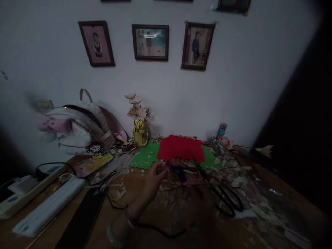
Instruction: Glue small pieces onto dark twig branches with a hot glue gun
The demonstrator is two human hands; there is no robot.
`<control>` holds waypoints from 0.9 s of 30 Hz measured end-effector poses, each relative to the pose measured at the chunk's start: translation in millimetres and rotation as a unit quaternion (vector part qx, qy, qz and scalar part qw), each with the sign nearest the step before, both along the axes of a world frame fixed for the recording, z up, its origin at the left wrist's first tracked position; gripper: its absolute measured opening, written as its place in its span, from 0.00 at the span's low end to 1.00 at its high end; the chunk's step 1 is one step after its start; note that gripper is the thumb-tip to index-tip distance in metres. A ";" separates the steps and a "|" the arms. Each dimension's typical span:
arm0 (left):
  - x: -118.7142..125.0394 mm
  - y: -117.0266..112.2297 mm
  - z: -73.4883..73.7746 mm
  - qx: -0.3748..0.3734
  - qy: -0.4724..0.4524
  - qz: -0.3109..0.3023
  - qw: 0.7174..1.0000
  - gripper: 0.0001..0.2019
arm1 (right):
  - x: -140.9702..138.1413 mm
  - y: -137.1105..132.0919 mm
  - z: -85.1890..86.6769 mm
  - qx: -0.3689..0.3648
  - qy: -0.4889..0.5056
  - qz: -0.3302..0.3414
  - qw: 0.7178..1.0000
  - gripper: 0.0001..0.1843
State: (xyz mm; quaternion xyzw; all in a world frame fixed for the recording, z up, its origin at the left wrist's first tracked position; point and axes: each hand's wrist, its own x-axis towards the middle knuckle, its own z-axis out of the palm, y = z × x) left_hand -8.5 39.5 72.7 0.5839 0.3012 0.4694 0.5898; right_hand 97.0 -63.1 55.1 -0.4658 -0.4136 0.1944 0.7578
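Reaching hand: a bare left hand (pixel 155 177) is stretching out over a brown wooden table (pixel 124 188), its fingers bunched; dim light and blur hide whether it is grasping anything or only curling, so I cannot tell.
Wrist: a pale bangle (pixel 114 235) and a thin metal bracelet (pixel 129 218) are circling the forearm.
Nearest things: thin dark twigs (pixel 178 185) are lying just beside the fingertips, with a small dark blue piece (pixel 180 173) among them; its kind is too blurred to tell.
Just right of these: black-handled scissors (pixel 227 202) are lying flat on the table, blades pointing toward the paper.
Paper ahead: crumpled red paper sheets (pixel 180 148) are resting on a bright green paper sheet (pixel 145 156), and pale paper scraps (pixel 238 181) are scattering across the table's right side.
Against the wall: a yellow holder (pixel 140 136) is standing upright with pale paper flowers (pixel 136 111), beside a pink-and-white backpack (pixel 77 126).
Left side: a white power strip (pixel 33 190) and a long white box (pixel 48 207) are lying near a black flat slab (pixel 83 218).
Wall above: three framed photographs (pixel 150 42) are hanging in a row.
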 end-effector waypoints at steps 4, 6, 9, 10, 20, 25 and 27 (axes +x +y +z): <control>0.5 0.6 -3.9 0.033 0.014 0.014 0.999 0.05 | 6.7 -7.5 -6.3 -0.028 -0.158 -0.074 0.984 0.07; -0.6 -0.4 -5.5 0.054 0.025 0.012 0.998 0.03 | 8.1 -5.8 -12.9 -0.048 -0.208 -0.079 0.974 0.08; -2.6 -3.2 -6.9 0.092 0.027 0.021 0.995 0.03 | 9.3 -0.6 -20.7 -0.056 -0.270 -0.095 0.957 0.10; -3.2 -4.3 -7.1 0.105 0.029 0.027 0.994 0.03 | 9.5 0.8 -21.9 -0.057 -0.284 -0.098 0.952 0.10; -3.3 -15.3 -2.1 0.168 0.053 0.024 0.984 0.05 | 8.9 2.8 -23.1 -0.023 -0.357 -0.045 0.933 0.14; -4.1 -18.3 0.4 0.193 0.058 0.018 0.979 0.05 | 8.3 2.9 -25.8 -0.042 -0.314 0.003 0.949 0.14; -5.5 -18.8 2.7 0.217 0.052 0.015 0.975 0.06 | 6.1 1.8 -20.7 -0.038 -0.267 0.021 0.963 0.12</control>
